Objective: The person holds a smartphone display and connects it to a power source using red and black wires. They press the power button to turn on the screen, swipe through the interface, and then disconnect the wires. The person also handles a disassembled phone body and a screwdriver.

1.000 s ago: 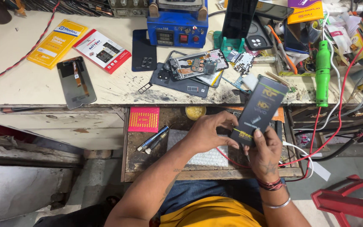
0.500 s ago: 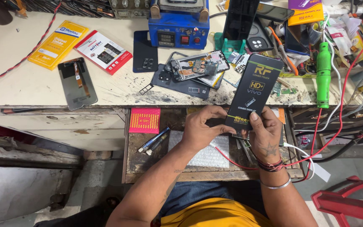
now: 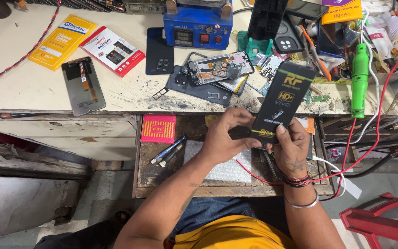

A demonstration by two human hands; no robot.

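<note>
A long black box (image 3: pixel 283 99) with a green stripe is held up over the bench edge. My right hand (image 3: pixel 292 150) grips its lower end, thumb on the front. My left hand (image 3: pixel 224 138) pinches the same lower end from the left side. Below both hands lies an open wooden drawer (image 3: pixel 143 175) with a sheet of bubble wrap (image 3: pixel 229 168) and a red wire (image 3: pixel 254 175). A dismantled phone (image 3: pixel 217 70) lies open on the bench just above the box.
On the bench: a display panel (image 3: pixel 83 85), a yellow packet (image 3: pixel 61 40), a red-white packet (image 3: pixel 112 50), a black back cover (image 3: pixel 159 50), a blue machine (image 3: pixel 198 25), a green tool (image 3: pixel 359 78). Pens (image 3: pixel 167 151) and a red card (image 3: pixel 158 128) lie in the drawer. A red stool (image 3: pixel 383 221) stands right.
Both hands have lifted the black box from low over the drawer up toward the bench edge. It now stands more upright, its top over the bench.
</note>
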